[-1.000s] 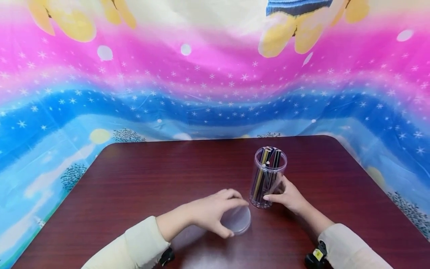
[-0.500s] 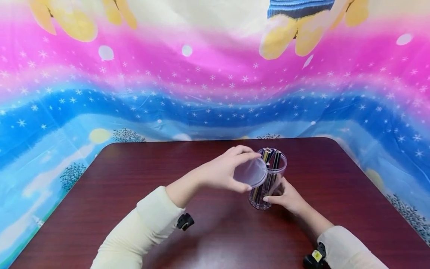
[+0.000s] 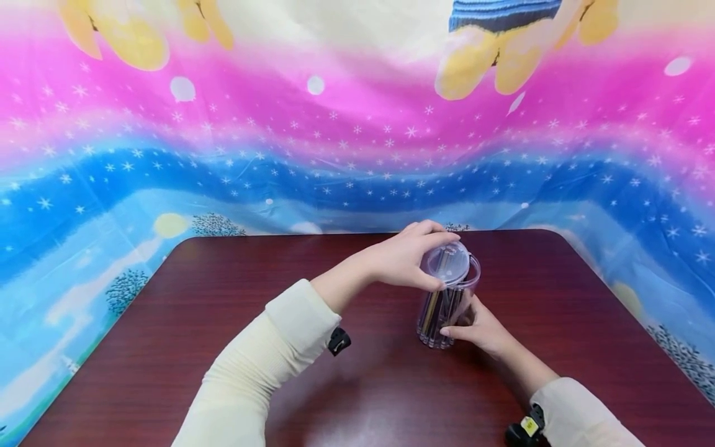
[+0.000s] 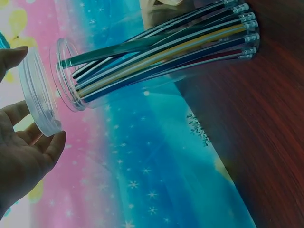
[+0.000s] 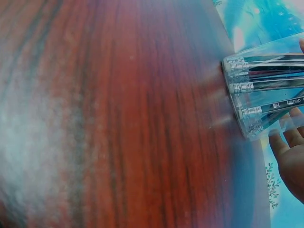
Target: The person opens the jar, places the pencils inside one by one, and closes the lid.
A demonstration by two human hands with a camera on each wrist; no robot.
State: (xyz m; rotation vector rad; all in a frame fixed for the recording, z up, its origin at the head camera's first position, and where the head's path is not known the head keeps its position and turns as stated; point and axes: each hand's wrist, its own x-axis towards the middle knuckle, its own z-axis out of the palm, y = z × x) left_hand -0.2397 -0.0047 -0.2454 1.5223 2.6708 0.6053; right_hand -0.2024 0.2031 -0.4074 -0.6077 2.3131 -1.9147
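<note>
A clear plastic jar [image 3: 427,323] stands upright on the table, holding several pencils [image 4: 161,52] with their eraser ends down. My right hand [image 3: 483,329] grips the jar low on its right side, thumb across the front. Between thumb and fingers, my left hand [image 3: 404,254] holds the round clear lid [image 3: 449,264] by its edge. The lid is tilted over the jar's mouth, and part of the rim shows to its right. In the left wrist view a small gap separates the lid from the jar's rim [image 4: 66,76].
The dark red wood-grain table [image 3: 223,310] extends around both hands. Behind it hangs a printed cloth backdrop [image 3: 335,155] in pink and blue. A small black device [image 3: 337,341] sits at the left cuff, and another black device [image 3: 525,428] at the right cuff.
My left hand has carried the lid up and to the right, from low beside the jar to over its mouth. The right hand keeps its grip on the jar.
</note>
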